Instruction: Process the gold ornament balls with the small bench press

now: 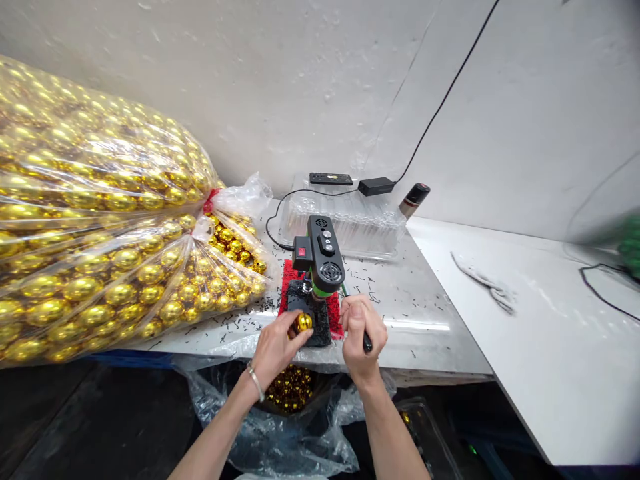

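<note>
Between the thumb and fingers of my left hand (277, 340) is a shiny gold ball (303, 323), held just in front of a small black bench press (326, 257). My right hand (363, 330) is wrapped round the press's lever handle (368, 343), whose black end sticks out below the fist. A red switch box (302, 253) is fixed to the press's left side. The press stands on a black base (320, 328) over a red mat (334, 313). Below the table edge, an open plastic bag (295, 443) contains many gold balls (290, 390).
Large clear bags of gold balls (100, 267) fill the left side. Behind the press lies a clear plastic box (345, 227) with a phone (331, 179) and a power adapter (376, 186) on it. A dark-capped can (415, 200) leans beside it. Black scraps litter the metal tabletop (430, 340).
</note>
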Demonstrator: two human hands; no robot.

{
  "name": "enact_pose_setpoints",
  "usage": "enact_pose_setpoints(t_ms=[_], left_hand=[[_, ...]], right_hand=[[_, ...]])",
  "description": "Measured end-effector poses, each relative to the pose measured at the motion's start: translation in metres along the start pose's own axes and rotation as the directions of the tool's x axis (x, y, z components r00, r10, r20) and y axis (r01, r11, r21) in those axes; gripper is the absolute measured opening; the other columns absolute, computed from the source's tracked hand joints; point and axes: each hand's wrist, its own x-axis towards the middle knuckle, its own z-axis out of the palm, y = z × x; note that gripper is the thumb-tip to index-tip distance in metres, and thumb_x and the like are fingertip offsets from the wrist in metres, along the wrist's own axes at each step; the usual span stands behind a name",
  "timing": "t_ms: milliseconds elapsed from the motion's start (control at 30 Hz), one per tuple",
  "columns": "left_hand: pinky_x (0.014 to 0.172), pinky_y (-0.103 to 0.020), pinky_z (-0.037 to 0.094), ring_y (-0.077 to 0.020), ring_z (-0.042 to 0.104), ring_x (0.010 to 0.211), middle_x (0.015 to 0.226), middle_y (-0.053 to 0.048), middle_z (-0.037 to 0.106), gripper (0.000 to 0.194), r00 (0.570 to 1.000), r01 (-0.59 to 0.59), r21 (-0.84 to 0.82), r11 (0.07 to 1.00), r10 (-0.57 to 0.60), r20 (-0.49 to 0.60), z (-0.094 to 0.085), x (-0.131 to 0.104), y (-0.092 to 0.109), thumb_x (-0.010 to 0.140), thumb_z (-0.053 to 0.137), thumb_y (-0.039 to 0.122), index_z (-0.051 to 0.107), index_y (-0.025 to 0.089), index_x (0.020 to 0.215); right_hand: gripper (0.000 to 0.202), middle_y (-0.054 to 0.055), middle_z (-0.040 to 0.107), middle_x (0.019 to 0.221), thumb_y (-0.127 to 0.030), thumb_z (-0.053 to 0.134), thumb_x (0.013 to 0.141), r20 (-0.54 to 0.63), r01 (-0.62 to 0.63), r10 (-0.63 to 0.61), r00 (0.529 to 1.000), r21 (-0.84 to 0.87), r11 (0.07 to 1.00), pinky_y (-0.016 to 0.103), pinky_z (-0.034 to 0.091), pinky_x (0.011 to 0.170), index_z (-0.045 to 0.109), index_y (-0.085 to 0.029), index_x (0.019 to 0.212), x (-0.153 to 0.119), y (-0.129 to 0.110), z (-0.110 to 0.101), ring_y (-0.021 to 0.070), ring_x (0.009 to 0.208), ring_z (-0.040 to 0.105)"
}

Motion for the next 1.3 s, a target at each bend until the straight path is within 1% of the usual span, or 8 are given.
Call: enact_pose_setpoints(t_ms=[200,300,433,633,800,933,1133,1300], left_hand=[[0.057,-0.023,0.040,-0.0144,0.056,0.060,0.068,0.000,0.066,0.032,0.894,0.299,-0.346,0.889,-0.134,0.428,0.038,-0.070,-0.041,0.070,0.070,0.046,0.071,0.018,0.085],[0.048,-0.021,0.039,-0.0105,0.053,0.051,0.065,-0.001,0.064,0.040,0.692,0.721,-0.524,0.454,-0.439,0.573,0.075,-0.085,-0.076,0.063,0.076,0.051,0.064,0.015,0.074],[0.053,-0.019,0.048,-0.0098,0.060,0.056,0.071,-0.004,0.067,0.028,0.472,0.764,-0.635,-0.113,-0.574,0.669,0.085,-0.096,-0.102,0.066,0.080,0.033,0.063,0.014,0.078],[0.079,-0.022,0.052,-0.0161,0.067,0.087,0.089,-0.006,0.068,0.041,0.682,0.659,-0.739,-0.141,-0.304,0.666,0.030,-0.093,-0.067,0.057,0.077,0.001,0.069,0.013,0.095],[0.072,-0.020,0.052,-0.0143,0.064,0.087,0.098,-0.007,0.069,0.038,0.845,0.517,-0.850,0.101,-0.220,0.488,-0.012,-0.053,-0.024,0.072,0.077,0.030,0.069,0.016,0.106],[0.053,-0.016,0.046,-0.0092,0.061,0.070,0.097,-0.007,0.071,0.034,0.870,0.457,-0.882,0.114,-0.265,0.416,-0.018,-0.019,-0.009,0.077,0.070,0.035,0.068,0.017,0.106],[0.082,-0.027,0.052,-0.0154,0.067,0.086,0.094,-0.008,0.072,0.023,0.872,0.413,-0.907,0.080,-0.321,0.369,-0.011,-0.001,-0.007,0.074,0.070,0.022,0.065,0.015,0.095],[0.076,-0.025,0.051,-0.0132,0.065,0.079,0.087,-0.002,0.069,0.039,0.914,0.293,-0.898,0.329,-0.373,0.162,-0.001,0.011,-0.010,0.064,0.076,0.025,0.057,0.018,0.097]], right_hand=[[0.033,0.000,0.046,0.060,-0.013,0.037,0.090,-0.025,-0.006,0.006,1.000,-0.006,1.000,0.028,0.037,0.057,0.041,-0.020,0.059,-0.010,0.003,0.004,0.0133,0.063,0.050],[0.033,0.000,0.047,0.060,-0.012,0.037,0.090,-0.036,0.005,-0.006,0.999,-0.011,1.000,0.028,0.038,0.056,0.041,-0.020,0.059,-0.011,0.004,0.005,0.0131,0.063,0.050],[0.031,0.000,0.046,0.059,-0.010,0.037,0.090,0.014,0.037,-0.037,0.999,-0.017,0.999,0.028,0.039,0.057,0.042,-0.020,0.061,-0.012,0.005,0.003,0.0135,0.066,0.051],[0.032,0.000,0.047,0.058,-0.012,0.037,0.089,-0.021,0.015,-0.016,1.000,-0.018,1.000,0.028,0.040,0.055,0.044,-0.021,0.059,-0.017,0.010,0.004,0.0142,0.065,0.053],[0.032,0.000,0.049,0.061,-0.013,0.036,0.090,-0.016,0.014,-0.015,1.000,-0.049,0.999,0.029,0.040,0.057,0.044,-0.021,0.060,-0.017,0.010,0.004,0.0142,0.065,0.053],[0.031,0.000,0.048,0.060,-0.012,0.036,0.089,-0.006,0.023,-0.024,1.000,-0.052,0.998,0.029,0.039,0.057,0.043,-0.021,0.060,-0.017,0.010,0.003,0.0141,0.065,0.053],[0.029,-0.001,0.047,0.061,-0.008,0.037,0.088,0.018,0.057,-0.057,0.998,-0.031,0.998,0.027,0.039,0.058,0.043,-0.020,0.062,-0.018,0.012,0.003,0.0127,0.067,0.051],[0.027,0.000,0.049,0.064,-0.007,0.038,0.088,0.025,0.074,-0.073,0.997,-0.029,0.997,0.027,0.040,0.058,0.044,-0.020,0.065,-0.019,0.014,0.003,0.0123,0.066,0.051]])
